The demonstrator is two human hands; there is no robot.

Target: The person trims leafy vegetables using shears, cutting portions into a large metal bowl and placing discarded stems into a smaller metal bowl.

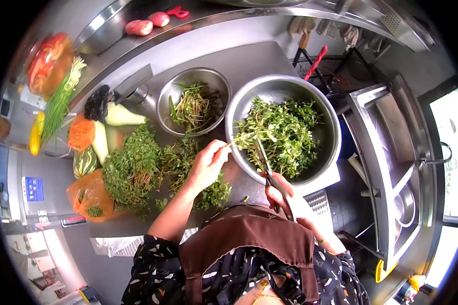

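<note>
My left hand pinches the thin stem of a leafy green sprig at the near-left rim of the large steel bowl. Cut leafy greens lie heaped inside that bowl. My right hand is closed round the handles of a pair of scissors, whose blades point away from me over the bowl's left side, close to the sprig. To the left stands a smaller steel bowl with stems in it. Uncut greens are piled on the table beside my left forearm.
Pale long gourds, a striped squash and an orange bag crowd the table's left. Spring onions lie further left. A shelf edge runs across the back. A steel sink stands at right.
</note>
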